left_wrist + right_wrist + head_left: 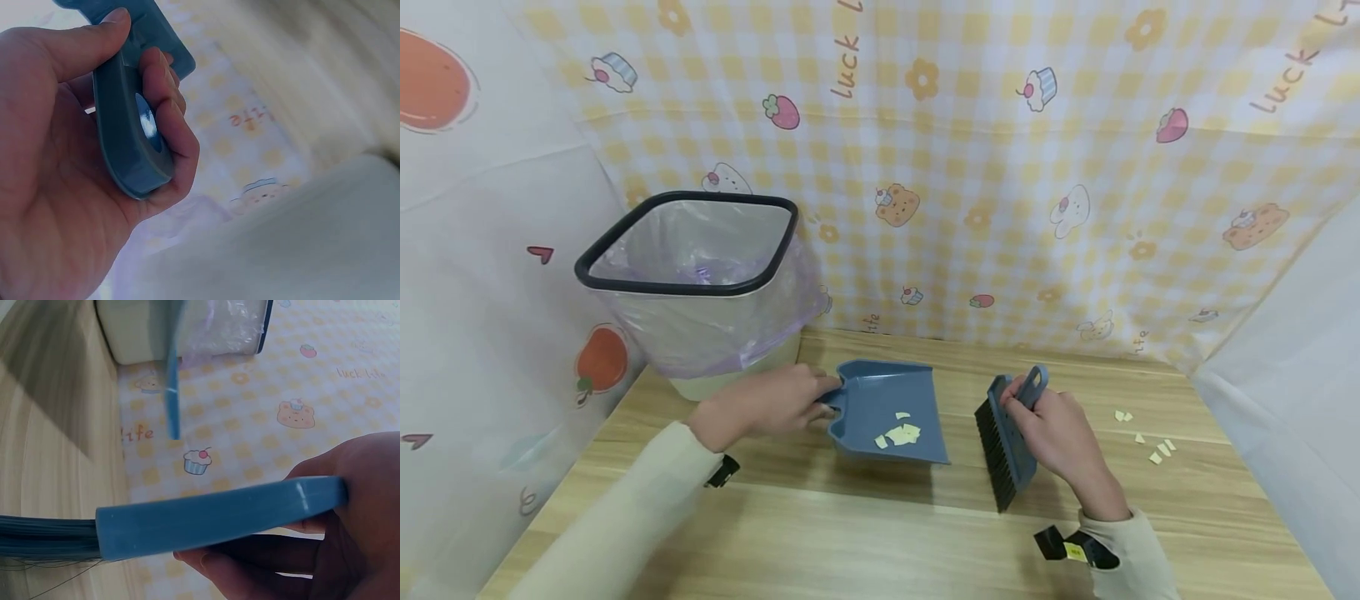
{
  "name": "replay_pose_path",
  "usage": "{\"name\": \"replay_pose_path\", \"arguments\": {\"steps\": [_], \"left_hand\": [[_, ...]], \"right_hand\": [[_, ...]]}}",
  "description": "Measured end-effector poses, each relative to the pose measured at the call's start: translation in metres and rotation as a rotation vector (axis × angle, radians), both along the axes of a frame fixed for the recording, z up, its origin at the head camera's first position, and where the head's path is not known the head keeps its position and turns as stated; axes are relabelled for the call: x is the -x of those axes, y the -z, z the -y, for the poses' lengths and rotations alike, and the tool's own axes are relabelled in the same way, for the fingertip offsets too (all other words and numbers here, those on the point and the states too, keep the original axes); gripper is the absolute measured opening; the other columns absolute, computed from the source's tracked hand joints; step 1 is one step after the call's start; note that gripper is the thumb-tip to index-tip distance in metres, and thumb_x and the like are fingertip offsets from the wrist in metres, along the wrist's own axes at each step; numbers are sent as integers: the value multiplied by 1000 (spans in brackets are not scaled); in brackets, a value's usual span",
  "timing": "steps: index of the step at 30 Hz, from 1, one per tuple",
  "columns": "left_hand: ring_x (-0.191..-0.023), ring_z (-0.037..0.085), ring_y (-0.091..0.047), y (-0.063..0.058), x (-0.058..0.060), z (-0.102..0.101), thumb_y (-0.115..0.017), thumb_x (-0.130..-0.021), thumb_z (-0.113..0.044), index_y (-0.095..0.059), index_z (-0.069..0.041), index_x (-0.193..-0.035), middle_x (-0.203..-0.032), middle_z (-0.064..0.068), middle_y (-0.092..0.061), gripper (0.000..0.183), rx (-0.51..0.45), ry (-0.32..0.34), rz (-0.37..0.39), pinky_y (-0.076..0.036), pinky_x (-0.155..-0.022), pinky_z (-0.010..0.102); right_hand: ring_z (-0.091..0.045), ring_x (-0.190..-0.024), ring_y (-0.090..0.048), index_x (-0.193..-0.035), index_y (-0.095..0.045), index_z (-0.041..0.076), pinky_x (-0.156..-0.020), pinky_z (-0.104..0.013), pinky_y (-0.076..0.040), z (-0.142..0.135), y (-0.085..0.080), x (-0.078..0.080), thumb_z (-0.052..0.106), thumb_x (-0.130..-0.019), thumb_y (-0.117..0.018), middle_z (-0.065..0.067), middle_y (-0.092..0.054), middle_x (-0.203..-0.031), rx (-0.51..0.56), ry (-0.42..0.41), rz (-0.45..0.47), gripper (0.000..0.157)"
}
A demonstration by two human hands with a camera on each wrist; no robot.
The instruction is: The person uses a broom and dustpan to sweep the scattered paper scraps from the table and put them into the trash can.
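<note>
In the head view my left hand (pixel 772 398) grips the handle of a blue dustpan (pixel 880 400), which is raised above the table. Several pale yellow paper scraps (pixel 902 434) lie in the pan. The left wrist view shows my fingers curled round the dustpan handle (pixel 119 125). To the right of the pan, my right hand (pixel 1060 433) holds a small blue brush (pixel 1017 442) with dark bristles, apart from the dustpan. In the right wrist view the brush (pixel 219 515) lies between thumb and fingers.
A bin (pixel 775 367) with a black rim and a clear plastic liner stands at the back left of the wooden table (pixel 820 533). More paper scraps (pixel 1156 457) lie on the table right of my right hand. A patterned cloth (pixel 970 167) hangs behind.
</note>
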State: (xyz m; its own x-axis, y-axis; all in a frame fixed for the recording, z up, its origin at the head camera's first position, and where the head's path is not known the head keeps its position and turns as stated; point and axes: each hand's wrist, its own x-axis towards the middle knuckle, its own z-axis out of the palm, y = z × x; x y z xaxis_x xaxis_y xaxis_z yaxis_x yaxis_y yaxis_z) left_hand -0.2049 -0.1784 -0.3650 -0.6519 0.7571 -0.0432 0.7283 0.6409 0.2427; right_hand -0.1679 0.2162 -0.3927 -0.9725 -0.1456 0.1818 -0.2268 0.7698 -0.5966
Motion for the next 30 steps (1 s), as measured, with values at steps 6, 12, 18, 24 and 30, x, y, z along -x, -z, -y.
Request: {"name": "replay_pose_path", "arguments": {"steps": [6, 12, 18, 24, 30], "left_hand": [[-70, 9, -49, -27, -2, -3, -70, -110, -16, -66, -7, -103, -81, -5, -53, 12, 0, 18, -30, -47, -67, 30], [-70, 9, -48, -48, 0, -2, -70, -110, -16, -61, -10, -96, -77, -6, -48, 18, -37, 50, -46, -48, -68, 30], [-66, 8, -47, -78, 0, 0, -68, -111, -18, -60, -12, -95, -74, -7, -45, 19, -55, 74, -63, -49, -68, 33], [-66, 9, -49, -113, -1, 7, -66, -113, -18, -63, -11, -98, -73, -6, -47, 16, -91, 74, -62, -50, -70, 37], [-72, 11, -56, -143, -2, 17, -61, -115, -20, -69, 3, -135, -88, 1, -65, 31, -69, -13, 15, -53, -80, 42]], "right_hand": [[-17, -56, -51, -113, -76, 7, -58, -35, -44, 1, 0, -1, 20, -113, -56, 4, -56, -64, 7, -9, 10, 24], [-18, -59, -54, -114, -76, 7, -61, -37, -46, 0, 0, -1, 20, -114, -56, 3, -63, -69, -2, -15, 13, 24], [-18, -61, -56, -114, -76, 8, -62, -38, -46, -1, 0, -1, 20, -115, -55, 2, -67, -73, -18, -24, 4, 24], [-18, -59, -53, -113, -76, 9, -60, -36, -44, 0, 0, -1, 21, -115, -55, 2, -64, -69, -21, -28, 19, 25], [-19, -57, -52, -114, -75, 9, -58, -35, -43, 0, -1, -2, 22, -116, -54, 3, -60, -66, -10, -26, 31, 25]]}}
